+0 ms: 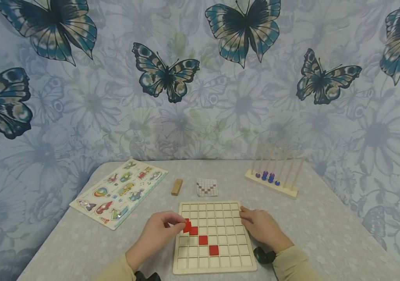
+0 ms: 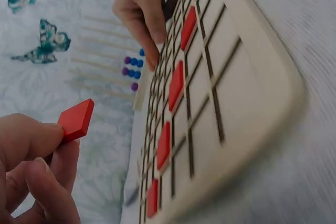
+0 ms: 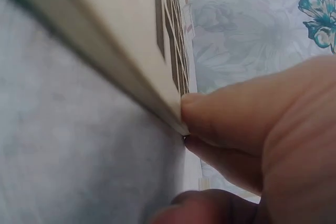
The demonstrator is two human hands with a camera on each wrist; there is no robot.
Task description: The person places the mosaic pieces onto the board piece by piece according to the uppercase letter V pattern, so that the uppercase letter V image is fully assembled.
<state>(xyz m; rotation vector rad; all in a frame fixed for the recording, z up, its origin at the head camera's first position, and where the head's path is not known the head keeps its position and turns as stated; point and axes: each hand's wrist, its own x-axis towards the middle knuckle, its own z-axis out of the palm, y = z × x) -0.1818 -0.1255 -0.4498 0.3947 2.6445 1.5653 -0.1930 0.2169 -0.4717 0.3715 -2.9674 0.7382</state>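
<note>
A pale wooden grid board (image 1: 233, 259) lies on the table. Several red square tiles sit in its cells on a slanting line, such as the tile (image 1: 214, 250) nearest me and another red tile (image 2: 176, 86). My left hand (image 1: 158, 231) pinches one more red tile (image 2: 76, 120) between thumb and fingertips; it is held above the board's left side, apart from the surface. In the head view it partly covers the farthest placed tile. My right hand (image 1: 264, 229) grips the board's right edge near the far corner, thumb (image 3: 210, 111) on top and a finger against the edge below.
Beyond the board lie a small patterned card (image 1: 207, 187) and a wooden block (image 1: 177, 187). At the left is a picture puzzle board (image 1: 115, 195). A rack with upright rods (image 1: 273, 186) carrying purple and blue beads stands back right. Butterfly-patterned fabric hangs behind the table.
</note>
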